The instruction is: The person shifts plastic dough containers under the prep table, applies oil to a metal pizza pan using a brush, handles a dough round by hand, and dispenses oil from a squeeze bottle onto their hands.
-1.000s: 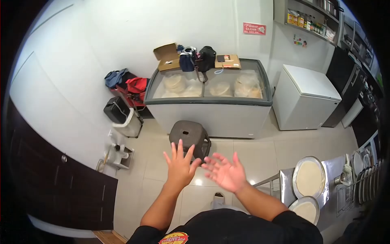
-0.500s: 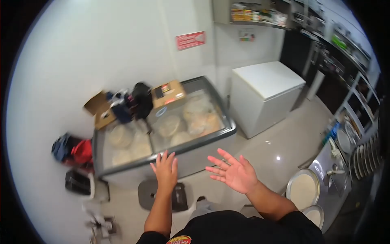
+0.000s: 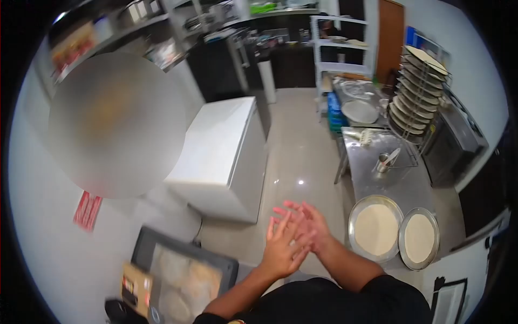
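Observation:
My left hand (image 3: 284, 249) is raised in front of my body with its fingers spread, and it holds nothing. Just behind it and to its right is my right hand (image 3: 311, 225), also with fingers apart and nothing in it. The two hands overlap in the view; whether they touch, I cannot tell. Nearest to them on the right are two round pans with pale dough, one larger in view (image 3: 376, 229) and one beside it (image 3: 418, 238), at the near end of a steel table (image 3: 372, 175).
A white chest freezer (image 3: 213, 146) stands left of centre, with a glass-topped freezer (image 3: 183, 275) at lower left. Tiled floor (image 3: 294, 135) runs between freezer and table. A tall rack of round pans (image 3: 418, 94) and a metal cup (image 3: 383, 163) are on the right.
The view has swung to the right, bringing the steel table, pans and rack further into sight. My hands, apart before, have come together and overlap. The stool has left the view.

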Tool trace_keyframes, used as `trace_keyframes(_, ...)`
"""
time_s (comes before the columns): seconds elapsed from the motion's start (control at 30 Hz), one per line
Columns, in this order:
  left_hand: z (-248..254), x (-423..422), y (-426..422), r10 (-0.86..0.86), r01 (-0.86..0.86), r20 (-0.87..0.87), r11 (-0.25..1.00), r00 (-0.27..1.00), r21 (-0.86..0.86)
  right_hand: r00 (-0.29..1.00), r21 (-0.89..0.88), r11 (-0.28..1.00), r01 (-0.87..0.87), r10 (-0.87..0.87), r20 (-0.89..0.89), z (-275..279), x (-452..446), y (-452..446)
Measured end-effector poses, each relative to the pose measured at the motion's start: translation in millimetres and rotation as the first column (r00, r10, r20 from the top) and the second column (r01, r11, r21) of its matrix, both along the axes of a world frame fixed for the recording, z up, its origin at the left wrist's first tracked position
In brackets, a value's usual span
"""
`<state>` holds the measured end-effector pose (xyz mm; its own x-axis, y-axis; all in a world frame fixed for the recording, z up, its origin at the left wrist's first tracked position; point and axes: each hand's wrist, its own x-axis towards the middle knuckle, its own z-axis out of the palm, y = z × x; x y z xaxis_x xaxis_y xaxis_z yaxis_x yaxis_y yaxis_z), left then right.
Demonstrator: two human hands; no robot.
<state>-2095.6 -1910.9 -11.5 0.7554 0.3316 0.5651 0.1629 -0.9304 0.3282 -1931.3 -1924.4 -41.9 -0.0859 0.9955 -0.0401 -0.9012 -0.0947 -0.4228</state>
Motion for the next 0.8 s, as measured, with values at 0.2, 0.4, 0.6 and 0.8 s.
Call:
trace_keyframes(0.2,-29,56,198,0.244,-0.244,-0.342,0.969,0.907,0.044,0.968,0.136,0.989,0.051,-0.016,-0.250,10,23,121)
trace_keyframes(0.4,-22,8,360,0.326,-0.379,-0.229,0.890,0.917,-0.252,0.999,0.181,0.984,-0.001,-0.007,0.044,38,97,221)
trace_keyframes(0.6,-52,83,501,0.070,0.003,0.067,0.670,0.995,-0.742,0.933,0.114,0.927,0.359,-0.360,-0.007,5,181,335)
trace_keyframes(0.8,-1,246,588,-0.384,0.359,0.166,0.511,0.908,-0.781,0.864,0.164,0.858,0.488,-0.501,0.049,21,242,418)
